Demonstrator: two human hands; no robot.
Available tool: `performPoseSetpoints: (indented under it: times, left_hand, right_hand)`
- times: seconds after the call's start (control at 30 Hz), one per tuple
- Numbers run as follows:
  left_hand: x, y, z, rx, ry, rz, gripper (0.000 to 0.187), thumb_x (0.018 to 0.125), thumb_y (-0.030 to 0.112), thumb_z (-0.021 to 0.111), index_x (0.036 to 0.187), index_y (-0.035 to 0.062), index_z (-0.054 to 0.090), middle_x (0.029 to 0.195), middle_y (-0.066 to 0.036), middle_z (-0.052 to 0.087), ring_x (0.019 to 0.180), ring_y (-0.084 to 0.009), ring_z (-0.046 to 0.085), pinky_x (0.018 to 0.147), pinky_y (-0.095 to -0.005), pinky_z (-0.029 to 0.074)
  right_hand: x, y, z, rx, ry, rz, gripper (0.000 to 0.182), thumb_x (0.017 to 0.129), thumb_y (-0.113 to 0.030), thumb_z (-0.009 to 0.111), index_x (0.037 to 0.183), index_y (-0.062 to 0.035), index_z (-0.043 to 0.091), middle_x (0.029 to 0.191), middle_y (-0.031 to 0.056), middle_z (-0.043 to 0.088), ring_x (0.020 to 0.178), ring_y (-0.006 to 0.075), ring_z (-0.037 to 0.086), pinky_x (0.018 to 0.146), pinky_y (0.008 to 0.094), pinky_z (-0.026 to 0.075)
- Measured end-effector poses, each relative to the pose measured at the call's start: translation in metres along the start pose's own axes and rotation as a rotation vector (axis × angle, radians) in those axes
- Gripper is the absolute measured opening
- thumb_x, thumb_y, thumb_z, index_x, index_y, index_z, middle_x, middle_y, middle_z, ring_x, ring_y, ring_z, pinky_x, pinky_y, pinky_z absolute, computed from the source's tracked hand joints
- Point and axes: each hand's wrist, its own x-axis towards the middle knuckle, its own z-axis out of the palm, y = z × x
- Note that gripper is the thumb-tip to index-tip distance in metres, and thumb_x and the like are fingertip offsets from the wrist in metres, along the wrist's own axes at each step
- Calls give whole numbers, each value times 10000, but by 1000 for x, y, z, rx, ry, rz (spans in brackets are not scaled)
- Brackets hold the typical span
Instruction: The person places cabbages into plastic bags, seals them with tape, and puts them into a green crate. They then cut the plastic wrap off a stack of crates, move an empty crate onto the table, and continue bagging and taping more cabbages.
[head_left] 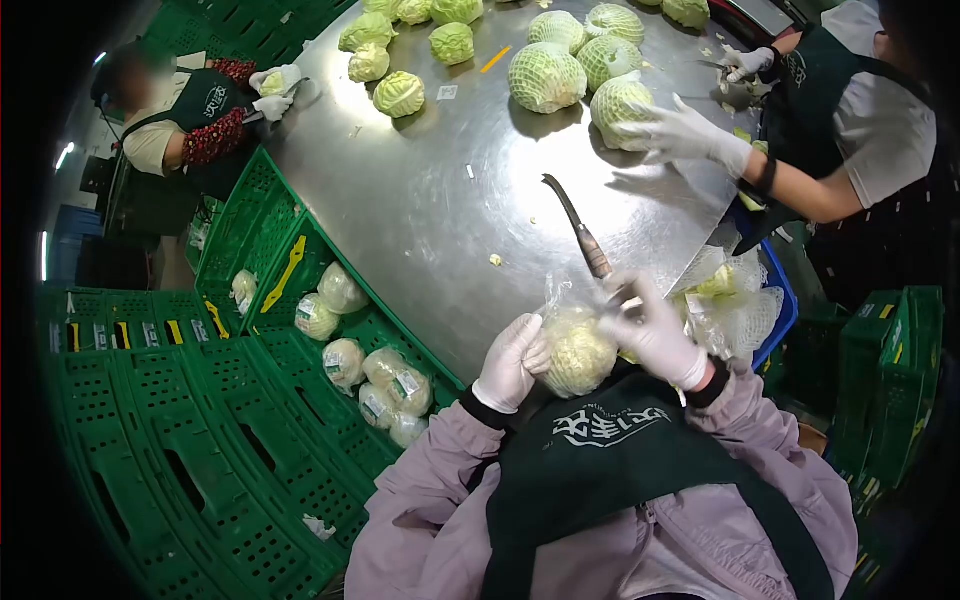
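Note:
A cabbage in a clear plastic bag [577,362] is held close in front of my apron. My left hand [514,362], in a white glove, has its fingers closed on the bag's left side. The gloved right hand [655,335] is at the bag's right side with fingers bent in a pinch; what lies between the fingertips is too blurred to make out. Just beyond the bag, a curved knife with a wooden handle [592,248] rests on the metal table [430,250], its handle end close to my right fingers.
Green crates [270,400] stand at left, with several wrapped cabbages [398,380] inside. A blue bin [783,310] at right holds netting and leaves. Netted cabbages [547,78] and bare cabbages [399,95] sit farther back. One co-worker's gloved hand [690,135] touches a netted cabbage; another person [205,120] stands at left.

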Motion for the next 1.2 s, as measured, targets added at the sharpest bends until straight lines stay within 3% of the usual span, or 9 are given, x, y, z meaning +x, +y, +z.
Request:
performPoseSetpoints:
  times: [0.13, 0.27, 0.4, 0.53, 0.67, 0.8, 0.93, 1.03, 1.2]
  left_hand:
    - [-2, -6, 5, -177, -49, -69, 270, 1002, 254, 404, 763, 131, 421, 595, 55, 320, 501, -51, 287, 483, -201, 258]
    - [-20, 8, -27, -425, -98, -94, 311, 1005, 236, 391, 715, 122, 400, 583, 43, 342, 488, -55, 303, 489, -211, 293]
    - [-38, 17, -54, -343, -78, -3, 226, 978, 144, 455, 755, 114, 431, 571, 39, 334, 468, -55, 286, 460, -204, 260]
    - [-44, 25, -48, 76, -98, 67, 218, 885, 110, 600, 778, 92, 412, 606, 41, 295, 519, -54, 271, 484, -224, 241]
    - [-29, 5, -49, 1272, 168, 353, 200, 797, 75, 701, 867, 2, 528, 671, 14, 512, 622, -38, 429, 560, -197, 364]
    - [10, -6, -63, 988, 359, 469, 298, 829, 129, 676, 1089, 3, 603, 947, -83, 633, 828, -123, 588, 773, -255, 477]
    - [44, -4, -27, 674, -397, 303, 704, 921, 577, 406, 1299, -11, 485, 1277, -164, 493, 1213, -238, 453, 1019, -370, 362]
    - [36, -8, -3, 127, -657, -295, 698, 939, 524, 400, 1329, -55, 399, 1343, -168, 455, 1268, -243, 413, 1065, -360, 334]
    - [22, -27, -18, -463, -695, -165, 577, 949, 442, 398, 1256, -41, 470, 1240, -180, 525, 1121, -280, 528, 1007, -409, 396]
  right_hand:
    - [-7, 34, 18, -722, -99, -315, 275, 836, -219, 677, 992, -43, 535, 878, 68, 615, 885, 148, 602, 767, 303, 476]
    - [6, 73, -41, 735, 267, 404, 116, 948, -126, 496, 918, -18, 526, 742, 66, 606, 663, 170, 623, 637, 291, 562]
    - [-3, 75, -45, 900, 204, 451, 116, 951, -112, 460, 877, -35, 503, 695, 38, 540, 565, 123, 530, 499, 224, 460]
    - [1, 82, -58, 1186, 72, 524, 91, 945, -118, 459, 886, -57, 493, 657, 8, 469, 503, 89, 422, 413, 207, 353]
    - [1, 38, -35, 1145, -69, 637, 88, 927, -116, 473, 863, -63, 499, 622, -28, 425, 473, 64, 372, 389, 194, 292]
    - [-22, -24, 15, 882, -572, 576, 70, 937, -131, 507, 947, -63, 513, 627, -56, 368, 510, 31, 340, 433, 186, 267]
    - [-17, -50, 37, 962, -1342, 479, 163, 972, -193, 476, 983, -30, 485, 693, -40, 390, 558, 41, 339, 470, 197, 261]
    - [-14, -53, 28, 1117, -1357, 497, 159, 972, -184, 476, 960, -26, 478, 685, -37, 383, 540, 44, 330, 462, 196, 252]
    - [-23, -51, -56, 1090, -441, 376, 119, 920, -130, 511, 904, -24, 460, 621, -1, 408, 471, 79, 408, 436, 235, 337]
